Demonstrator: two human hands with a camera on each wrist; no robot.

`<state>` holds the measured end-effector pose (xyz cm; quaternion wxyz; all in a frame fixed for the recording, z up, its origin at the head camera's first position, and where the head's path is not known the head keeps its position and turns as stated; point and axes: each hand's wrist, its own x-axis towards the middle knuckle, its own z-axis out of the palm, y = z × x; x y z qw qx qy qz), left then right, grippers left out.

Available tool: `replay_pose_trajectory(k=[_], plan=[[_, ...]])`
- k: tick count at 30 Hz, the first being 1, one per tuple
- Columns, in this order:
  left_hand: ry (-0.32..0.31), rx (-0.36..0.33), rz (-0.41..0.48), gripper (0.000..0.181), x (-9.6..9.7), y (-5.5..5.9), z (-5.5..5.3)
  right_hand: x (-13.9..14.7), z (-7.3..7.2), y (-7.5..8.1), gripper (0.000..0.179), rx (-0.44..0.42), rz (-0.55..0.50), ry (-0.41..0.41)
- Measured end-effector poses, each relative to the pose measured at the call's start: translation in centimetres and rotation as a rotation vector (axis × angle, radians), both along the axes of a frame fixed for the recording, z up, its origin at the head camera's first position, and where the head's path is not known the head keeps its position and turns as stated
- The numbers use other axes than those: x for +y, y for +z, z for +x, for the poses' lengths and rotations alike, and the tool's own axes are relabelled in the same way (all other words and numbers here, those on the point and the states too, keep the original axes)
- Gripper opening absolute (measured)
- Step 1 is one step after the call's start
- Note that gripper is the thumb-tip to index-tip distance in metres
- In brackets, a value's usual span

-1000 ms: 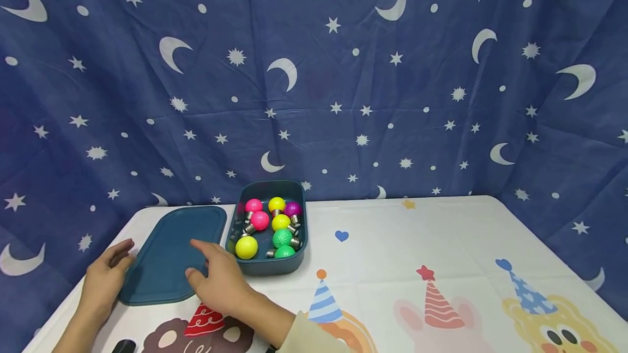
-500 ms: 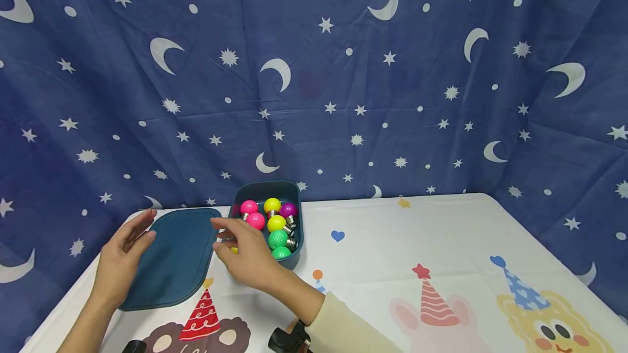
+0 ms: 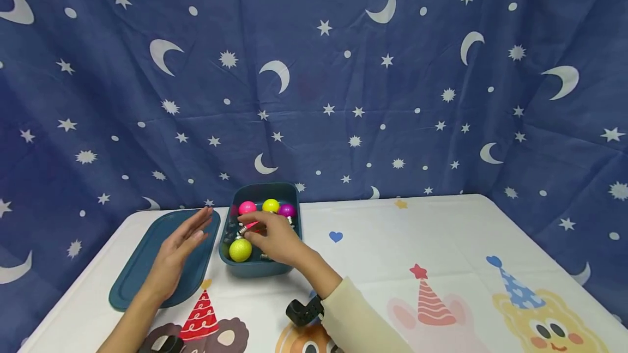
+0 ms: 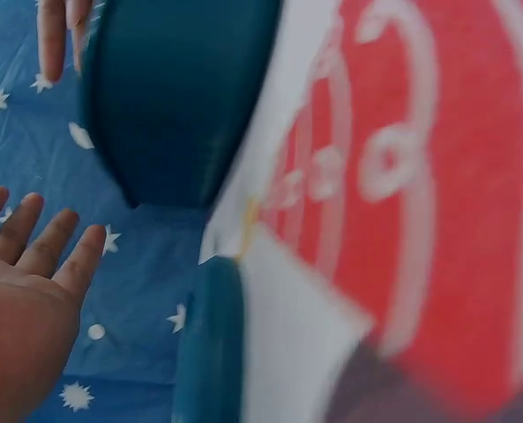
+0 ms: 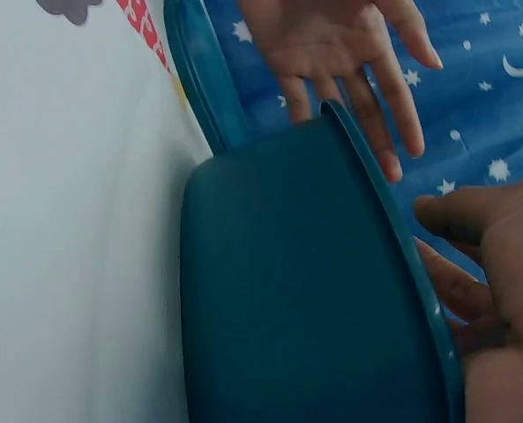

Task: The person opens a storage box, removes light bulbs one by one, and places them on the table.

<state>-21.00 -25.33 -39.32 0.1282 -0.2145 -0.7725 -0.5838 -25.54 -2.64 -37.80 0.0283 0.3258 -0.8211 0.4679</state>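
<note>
A dark teal box [image 3: 259,270] holds several colourful bulb-shaped pieces with silver screw bases. Among them are a yellow bulb [image 3: 240,250], a pink bulb [image 3: 247,207] and a purple bulb [image 3: 287,210]; my right hand hides others. That right hand [image 3: 278,239] hovers over the box with bent fingers and thumb apart, and I see nothing between them. Left of the box lies a flat teal lid [image 3: 139,268]. Above its right part is my left hand [image 3: 176,249], fingers extended and holding nothing. The right wrist view shows the left palm [image 5: 332,48] beyond the box rim.
A white tablecloth [image 3: 368,249] with printed cartoon animals in party hats covers the table. Behind it hangs a dark blue curtain [image 3: 314,80] with moons and stars. A black wrist camera [image 3: 304,312] sits on the right wrist.
My right hand has moved right, from over the lid to above the box. My left hand has shifted right, from the lid's left edge across the lid. The bulbs stay in the box.
</note>
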Motion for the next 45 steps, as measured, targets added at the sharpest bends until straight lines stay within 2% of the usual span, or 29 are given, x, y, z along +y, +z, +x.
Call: replay_pose_trajectory(k=[6, 9, 12, 16, 22, 32, 40, 45], plan=[[-0.078, -0.103, -0.073, 0.055, 1.0, -1.2, -0.9, 0.6, -0.8, -0.1, 0.035, -0.052, -0.009, 0.018], [-0.129, -0.111, -0.101, 0.059, 1.2, -2.1, -1.3, 0.7, -1.0, -0.2, 0.035, -0.069, -0.007, 0.018], [-0.154, -0.098, -0.109, 0.061, 1.3, -2.9, -1.6, 0.8, -1.0, -0.2, 0.036, -0.094, 0.007, 0.01], [-0.14, -0.061, -0.139, 0.064, 1.4, -3.5, -1.7, 0.7, -1.2, -0.2, 0.037, -0.128, 0.049, 0.008], [-0.107, -0.043, -0.204, 0.071, 1.5, -3.8, -1.6, 0.4, -1.3, -0.2, 0.037, -0.112, 0.139, 0.04], [-0.117, -0.075, -0.167, 0.078, 1.2, -4.0, -1.3, -0.5, -1.2, -0.2, 0.04, -0.138, 0.267, 0.076], [-0.112, -0.097, -0.16, 0.078, 1.0, -3.9, -1.2, -0.8, -1.4, -0.3, 0.044, -0.147, 0.264, 0.16], [-0.116, -0.098, -0.141, 0.078, 0.9, -3.9, -1.1, -1.0, -1.5, -0.2, 0.044, -0.126, 0.299, 0.188]])
